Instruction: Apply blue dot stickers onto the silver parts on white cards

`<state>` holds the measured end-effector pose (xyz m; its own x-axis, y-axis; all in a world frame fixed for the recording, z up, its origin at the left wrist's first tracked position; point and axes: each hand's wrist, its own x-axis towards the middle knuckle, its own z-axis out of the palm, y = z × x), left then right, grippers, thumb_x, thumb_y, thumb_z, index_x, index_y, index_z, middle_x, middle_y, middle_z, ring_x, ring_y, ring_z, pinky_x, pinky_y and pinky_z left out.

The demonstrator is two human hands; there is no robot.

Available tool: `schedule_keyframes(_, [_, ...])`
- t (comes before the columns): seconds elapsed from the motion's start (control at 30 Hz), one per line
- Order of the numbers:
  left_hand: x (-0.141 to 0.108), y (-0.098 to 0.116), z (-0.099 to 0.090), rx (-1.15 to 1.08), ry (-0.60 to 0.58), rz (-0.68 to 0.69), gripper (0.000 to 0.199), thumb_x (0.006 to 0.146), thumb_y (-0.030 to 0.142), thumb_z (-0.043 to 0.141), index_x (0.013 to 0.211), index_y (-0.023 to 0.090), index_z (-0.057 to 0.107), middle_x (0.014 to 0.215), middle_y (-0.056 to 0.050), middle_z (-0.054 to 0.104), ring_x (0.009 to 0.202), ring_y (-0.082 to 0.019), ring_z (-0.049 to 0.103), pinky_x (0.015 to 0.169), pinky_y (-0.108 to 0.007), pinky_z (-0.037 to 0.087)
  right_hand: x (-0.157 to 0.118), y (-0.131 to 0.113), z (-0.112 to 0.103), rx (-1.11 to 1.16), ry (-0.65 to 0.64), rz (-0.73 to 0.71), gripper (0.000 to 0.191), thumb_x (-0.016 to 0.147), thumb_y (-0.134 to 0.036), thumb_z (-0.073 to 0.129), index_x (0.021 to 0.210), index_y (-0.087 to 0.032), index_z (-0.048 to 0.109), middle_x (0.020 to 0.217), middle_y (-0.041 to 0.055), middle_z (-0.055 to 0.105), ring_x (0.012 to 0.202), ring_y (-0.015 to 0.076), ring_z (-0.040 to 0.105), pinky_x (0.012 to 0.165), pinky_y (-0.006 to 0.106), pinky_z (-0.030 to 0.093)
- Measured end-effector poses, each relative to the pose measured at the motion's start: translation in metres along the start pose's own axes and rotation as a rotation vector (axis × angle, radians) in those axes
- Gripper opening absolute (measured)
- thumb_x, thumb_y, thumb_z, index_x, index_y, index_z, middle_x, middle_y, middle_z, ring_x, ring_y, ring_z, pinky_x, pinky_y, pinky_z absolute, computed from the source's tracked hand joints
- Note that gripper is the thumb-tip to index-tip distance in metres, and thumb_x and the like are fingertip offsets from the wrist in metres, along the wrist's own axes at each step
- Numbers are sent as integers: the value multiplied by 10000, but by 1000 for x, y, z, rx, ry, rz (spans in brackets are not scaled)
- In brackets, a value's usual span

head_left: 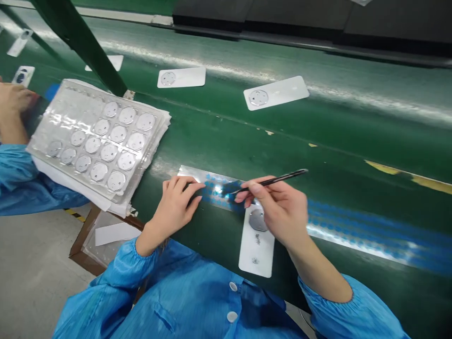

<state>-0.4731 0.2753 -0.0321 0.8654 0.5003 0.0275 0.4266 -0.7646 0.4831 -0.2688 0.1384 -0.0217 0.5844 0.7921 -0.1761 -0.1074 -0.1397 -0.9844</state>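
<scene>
My right hand [278, 202] is closed around a pair of dark tweezers [287, 176], their tips pointing left and down at a clear strip with rows of small blue dots [221, 188]. On the strip's left end rests my left hand [178, 200], fingers bent and thumb apart from the index finger. Partly under my right hand lies a white card [256, 256] with a round silvery disc [258, 220] near its top. The strip passes beneath my right hand and runs on to the right, where its long dotted part [374, 235] lies on the green bench.
A clear plastic tray [88, 157] of several round discs sits left on stacked sheets. White cards with discs [276, 92] lie farther back, near a green post [83, 44]. At far left is another person's hand [14, 106]. A cardboard box [88, 240] stands below the bench edge.
</scene>
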Motion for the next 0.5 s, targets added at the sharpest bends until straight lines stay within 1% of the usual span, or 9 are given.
schedule_keyframes(0.07, [0, 28, 16, -46, -3, 84, 276, 1094, 273, 488, 1296, 211, 666, 1294, -93, 689, 1202, -258, 576, 966, -431, 403, -8, -8, -29, -73, 153, -62, 366, 921, -573, 795, 907, -208, 765, 750, 58, 766, 632, 186, 705, 594, 315, 576])
schedule_keyframes(0.13, [0, 55, 34, -35, -56, 169, 339, 1105, 341, 485, 1372, 202, 640, 1399, -102, 671, 1248, -281, 564, 976, -451, 401, -17, -8, -54, -117, 249, -98, 386, 907, -591, 802, 859, -211, 749, 725, 47, 742, 605, 174, 679, 557, 302, 548])
schedule_keyframes(0.17, [1, 66, 43, 2, -88, 200, 403, 1101, 390, 501, 1435, 191, 607, 1483, -112, 630, 1298, -308, 539, 991, -473, 399, -21, -6, -64, -126, 265, -96, 400, 901, -601, 803, 839, -211, 739, 709, 43, 727, 592, 172, 667, 529, 296, 531])
schedule_keyframes(0.23, [4, 79, 55, 102, -162, 246, 556, 1071, 477, 556, 1538, 175, 532, 1626, -121, 513, 1390, -367, 472, 1033, -521, 389, -30, 3, -78, -128, 240, -50, 421, 894, -615, 800, 821, -208, 726, 681, 41, 707, 567, 175, 655, 476, 286, 504])
schedule_keyframes(0.3, [7, 83, 59, 176, -243, 287, 636, 1039, 505, 609, 1585, 199, 495, 1688, -111, 437, 1444, -403, 425, 1079, -558, 375, -39, 14, -84, -118, 175, 35, 431, 910, -620, 778, 838, -199, 723, 651, 41, 700, 519, 171, 639, 438, 281, 496])
schedule_keyframes(0.37, [11, 80, 56, 200, -311, 317, 646, 1024, 489, 637, 1603, 250, 481, 1698, -95, 425, 1472, -418, 402, 1120, -586, 353, -47, 24, -85, -97, 112, 126, 445, 934, -624, 748, 861, -186, 718, 636, 44, 706, 453, 155, 611, 414, 278, 496])
schedule_keyframes(0.43, [14, 77, 51, 200, -355, 327, 649, 1025, 467, 640, 1620, 282, 458, 1700, -85, 424, 1494, -429, 375, 1142, -608, 328, -54, 32, -85, -75, 79, 193, 461, 945, -632, 730, 870, -177, 709, 644, 49, 718, 416, 143, 597, 412, 277, 511])
schedule_keyframes(0.5, [16, 75, 47, 198, -381, 328, 646, 1034, 448, 628, 1631, 288, 440, 1705, -77, 416, 1505, -438, 351, 1151, -615, 304, -58, 38, -84, -58, 78, 218, 471, 944, -641, 726, 883, -174, 705, 677, 59, 736, 443, 150, 632, 439, 279, 545])
